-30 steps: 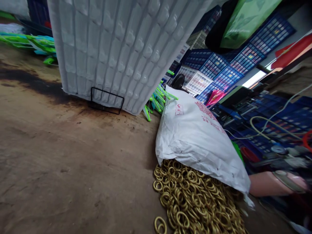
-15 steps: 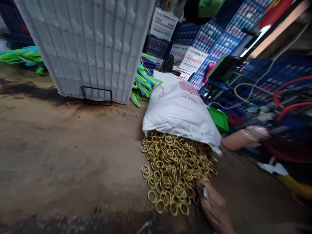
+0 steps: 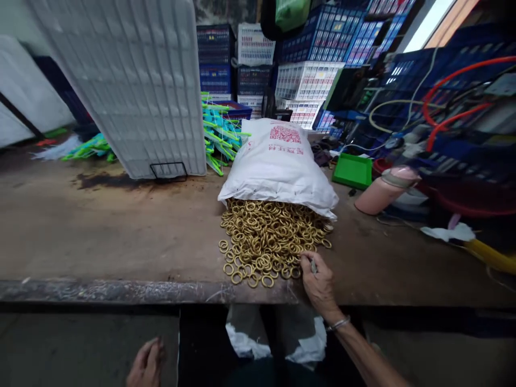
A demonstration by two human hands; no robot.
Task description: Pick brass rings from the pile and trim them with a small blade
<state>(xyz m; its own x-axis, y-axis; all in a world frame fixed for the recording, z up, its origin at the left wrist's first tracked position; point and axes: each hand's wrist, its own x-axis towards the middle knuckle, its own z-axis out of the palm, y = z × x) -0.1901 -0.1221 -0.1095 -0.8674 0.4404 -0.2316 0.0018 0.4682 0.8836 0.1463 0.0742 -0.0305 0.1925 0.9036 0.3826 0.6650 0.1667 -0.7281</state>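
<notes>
A heap of brass-coloured rings (image 3: 270,236) spills from the mouth of a white woven sack (image 3: 278,166) with red print, lying on its side on the bench. My right hand (image 3: 320,282) is at the heap's near right edge, its fingertips against the rings. The fingers are closed, with a small greyish thing (image 3: 313,265) showing between them; its kind is unclear. My left hand (image 3: 147,363) hangs low at the bottom left, in front of the bench edge. Its fingers are curled together and no object shows in them.
A tall pale ribbed panel (image 3: 161,97) stands at the left in a black wire stand (image 3: 169,171). Green and turquoise plastic pieces (image 3: 220,134) lie behind. On the right are a green tray (image 3: 352,171), a pink cylinder (image 3: 385,191) and hoses. Stacked crates (image 3: 306,80) fill the back.
My view has tilted down and shifted, bringing the bench's front edge and my left hand into sight. My right hand remains at the rings' right edge.
</notes>
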